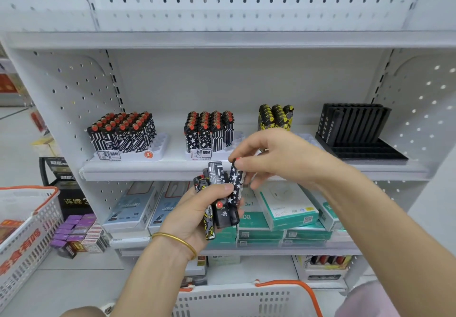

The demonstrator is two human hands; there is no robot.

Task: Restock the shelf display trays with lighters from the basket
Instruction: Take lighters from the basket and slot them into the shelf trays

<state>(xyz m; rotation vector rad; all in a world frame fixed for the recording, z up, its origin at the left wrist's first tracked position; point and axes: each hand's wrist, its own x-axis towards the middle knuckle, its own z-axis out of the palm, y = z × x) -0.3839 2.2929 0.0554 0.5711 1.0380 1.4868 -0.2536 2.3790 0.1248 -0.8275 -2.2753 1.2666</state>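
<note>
My left hand [195, 215] grips a bunch of several lighters [217, 193], black with white and yellow prints, in front of the shelf edge. My right hand [276, 159] pinches the top of a star-patterned lighter [235, 183] at the right of that bunch. On the shelf behind stand a white tray [158, 147] packed with red-topped lighters, a second white tray [234, 139] partly filled, a group of yellow-and-black lighters [275, 117], and a black tray [365, 150] with a few black lighters at its left. A white basket [234, 302] with an orange handle is below my arms.
A second white basket [29, 230] with red lettering stands at the left. The lower shelf holds boxed cables [134, 208] and teal-and-white boxes [288, 208]. Purple and red small boxes [76, 230] are stacked at the lower left. Pegboard panels flank the shelf.
</note>
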